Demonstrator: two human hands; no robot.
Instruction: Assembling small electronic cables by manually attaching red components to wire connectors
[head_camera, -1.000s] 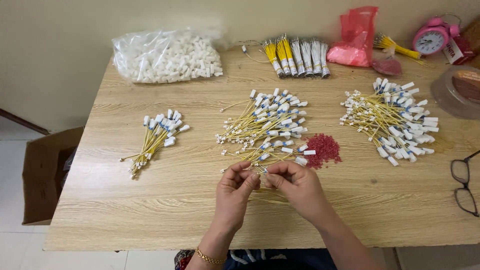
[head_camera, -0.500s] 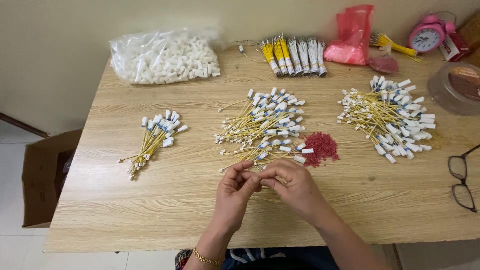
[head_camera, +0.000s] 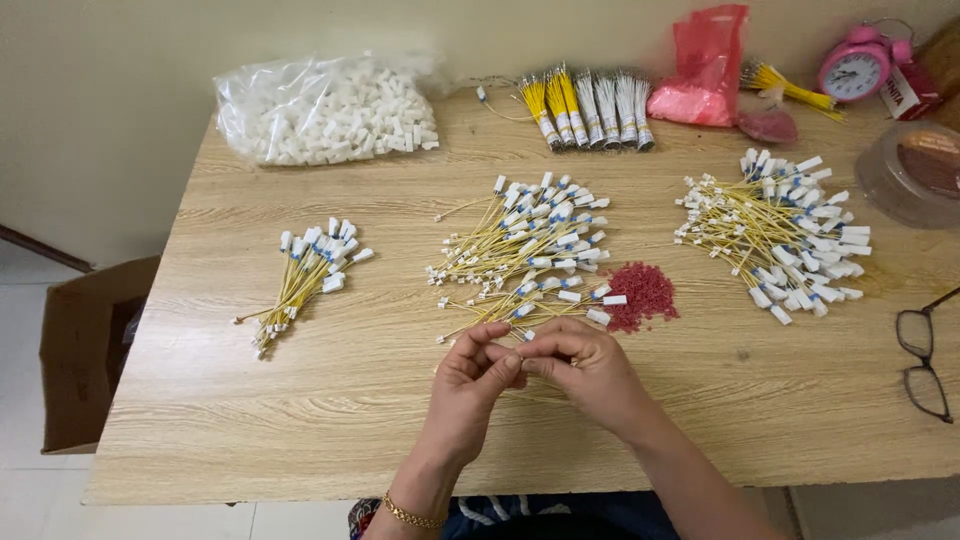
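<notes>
My left hand (head_camera: 472, 385) and my right hand (head_camera: 585, 368) meet fingertip to fingertip near the table's front middle, pinching a small yellow wire with a white connector that is mostly hidden between the fingers. Just beyond them lies the middle pile of yellow wires with white connectors (head_camera: 530, 248). A small heap of tiny red pieces (head_camera: 640, 293) sits right of that pile. A smaller bundle of the same wires (head_camera: 305, 275) lies to the left, and a larger pile (head_camera: 780, 235) to the right.
On the wooden table (head_camera: 330, 400): a clear bag of white connectors (head_camera: 325, 110) back left, bundled yellow and white wires (head_camera: 590, 105), a red plastic bag (head_camera: 700, 70), a pink alarm clock (head_camera: 855, 68), a round lidded container (head_camera: 915, 175), glasses (head_camera: 925, 360). A cardboard box (head_camera: 85, 350) stands on the floor at left.
Both hands stay together at the same spot, fingers shifting slightly around the small wire. The piles have not moved.
</notes>
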